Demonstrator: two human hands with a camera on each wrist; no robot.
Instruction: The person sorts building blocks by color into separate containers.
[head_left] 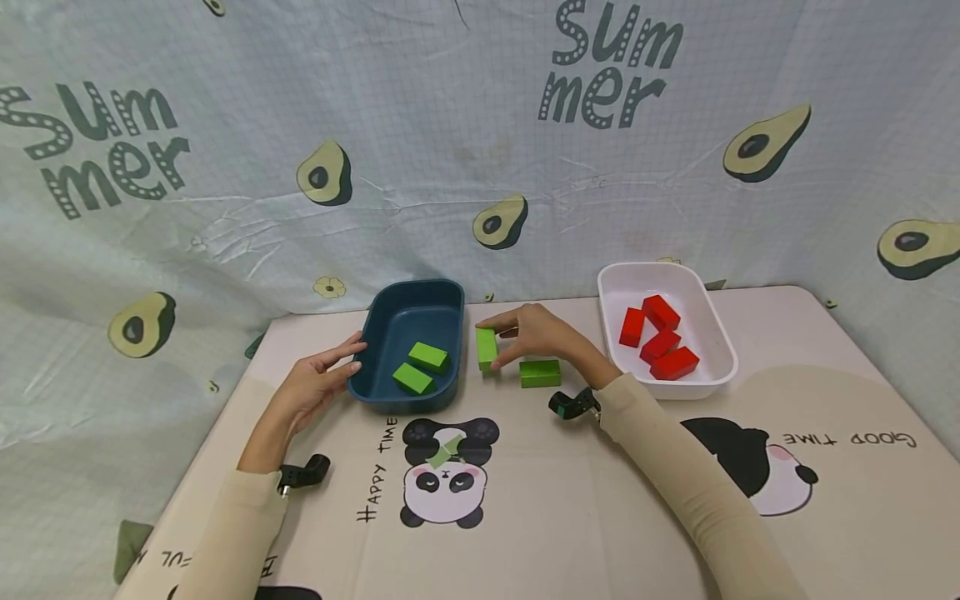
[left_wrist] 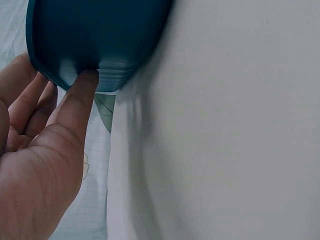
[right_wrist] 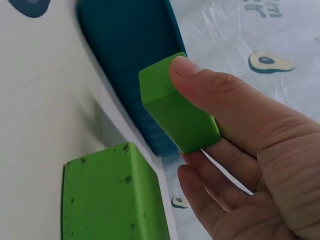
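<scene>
My right hand (head_left: 536,331) pinches a green block (right_wrist: 172,105) between thumb and fingers, just right of the blue tub (head_left: 407,404). A second green block (head_left: 540,374) lies on the table below that hand; it looks large and speckled with dark marks in the right wrist view. Inside the tub are two more, a front green block (head_left: 413,379) and a rear green block (head_left: 429,357). My left hand (head_left: 311,387) rests its fingertips at the tub's left side, the thumb (left_wrist: 82,92) against the outer wall in the left wrist view.
A white tub (head_left: 720,342) with several red blocks (head_left: 660,344) stands at the right rear of the table. Behind both tubs hangs a pale curtain (head_left: 420,225) printed with avocados. A printed cloth (head_left: 525,500) with pandas covers the table.
</scene>
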